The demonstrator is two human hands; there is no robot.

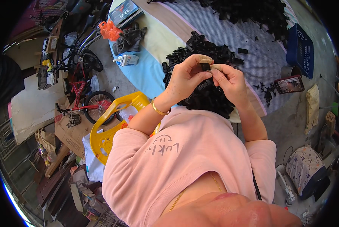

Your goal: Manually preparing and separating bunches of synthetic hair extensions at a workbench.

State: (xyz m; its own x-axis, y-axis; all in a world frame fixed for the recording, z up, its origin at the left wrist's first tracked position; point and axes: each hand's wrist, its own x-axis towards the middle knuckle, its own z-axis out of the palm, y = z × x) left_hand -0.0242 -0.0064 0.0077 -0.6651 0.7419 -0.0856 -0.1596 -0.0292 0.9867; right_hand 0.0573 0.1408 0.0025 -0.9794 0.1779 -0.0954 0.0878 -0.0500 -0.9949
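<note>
Between my two hands is a small black plastic piece (205,66), pinched by the fingertips of both. My left hand (188,75) grips it from the left, its index finger wearing a beige finger cover. From the right, my right hand (230,80) closes thumb and index finger on it, with a similar cover on a finger. Just below and behind the hands lies a heap of black plastic parts (209,97). The exact kind of the held piece is too small to tell.
A cloth (150,45) bears a larger black heap (252,15) at the far right. Right of me are a blue basket (300,51), a metal cup (289,71) and a phone (289,84). A yellow plastic chair (101,142) and a red bicycle (78,90) stand left.
</note>
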